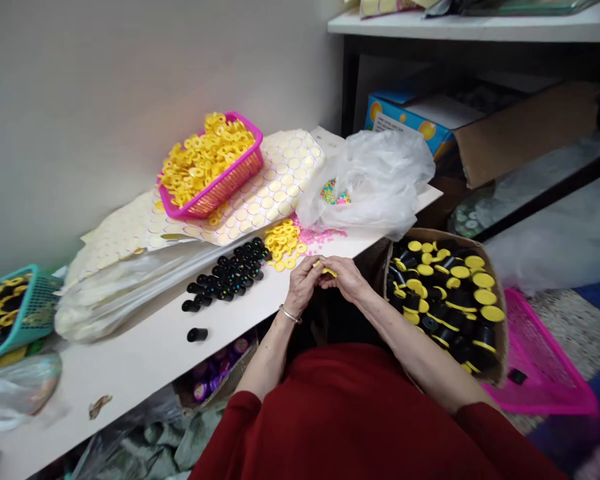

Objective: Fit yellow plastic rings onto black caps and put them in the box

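Left hand (305,283) and right hand (343,279) nearly closed, pinching a yellow piece (330,272)
Yellow rings (283,241) at 10 o'clock, black tubes (223,272) around 9.

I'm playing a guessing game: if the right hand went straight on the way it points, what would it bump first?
The right hand would probably bump the left hand first; they're close together at the yellow piece. Exact depth there is unclear.

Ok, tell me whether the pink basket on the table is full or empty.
Full: in the pink basket, small yellow pieces are heaped above the rim.
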{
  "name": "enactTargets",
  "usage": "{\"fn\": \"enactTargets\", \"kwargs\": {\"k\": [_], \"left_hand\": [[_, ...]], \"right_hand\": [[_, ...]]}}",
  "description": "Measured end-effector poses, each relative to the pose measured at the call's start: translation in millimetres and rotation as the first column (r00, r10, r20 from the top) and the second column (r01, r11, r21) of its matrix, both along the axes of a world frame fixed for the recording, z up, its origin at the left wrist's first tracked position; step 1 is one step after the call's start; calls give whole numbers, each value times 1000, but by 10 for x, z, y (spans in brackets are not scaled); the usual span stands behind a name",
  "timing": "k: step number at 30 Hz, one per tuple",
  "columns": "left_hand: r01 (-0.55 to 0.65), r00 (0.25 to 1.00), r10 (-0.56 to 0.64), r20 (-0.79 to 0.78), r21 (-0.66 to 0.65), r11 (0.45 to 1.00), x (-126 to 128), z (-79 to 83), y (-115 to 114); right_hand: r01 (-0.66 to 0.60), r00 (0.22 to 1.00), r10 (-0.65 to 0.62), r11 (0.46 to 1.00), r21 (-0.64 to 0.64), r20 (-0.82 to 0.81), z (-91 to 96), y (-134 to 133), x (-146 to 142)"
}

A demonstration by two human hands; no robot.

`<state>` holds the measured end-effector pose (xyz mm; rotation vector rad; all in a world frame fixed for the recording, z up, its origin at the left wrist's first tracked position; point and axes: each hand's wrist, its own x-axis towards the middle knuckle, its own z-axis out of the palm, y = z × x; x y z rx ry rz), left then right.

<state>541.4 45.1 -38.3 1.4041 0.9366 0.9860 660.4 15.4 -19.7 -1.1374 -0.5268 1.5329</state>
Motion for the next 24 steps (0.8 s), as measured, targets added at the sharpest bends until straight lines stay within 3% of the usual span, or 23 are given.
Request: {"fn": "enactTargets", "kwargs": {"k": [3,5,8,10,13,16,24], "left_hand": [[32,995,-17,-98,156,987,-125,43,207],[23,989,5,-145,192,981,-198,46,300],[-8,988,30,-152,145,989,-274,7,349],[-6,993,16,-118,85,996,-304,-40,347],[38,999,-38,-5,-52,998,-317,-131,341],[29,990,-6,142,-163,986,-297,-221,350],[-94,990,103,95,-89,992,-247,-285,321]], "right_hand": [[-53,999,54,999,6,-11,10,254,-63],[-136,989,136,991,4,-59,4,368,-90],[-263,956,260,965,-7,-139,-25,432,-87],[-286,946,277,958,-31,-165,-47,430,-66],[-247,957,230,966,-81,-175,-66,415,-53],[-208,968,188,972,-113,-166,-82,413,-101],[-8,987,10,1000,-11,162,-254,427,-284]]}}
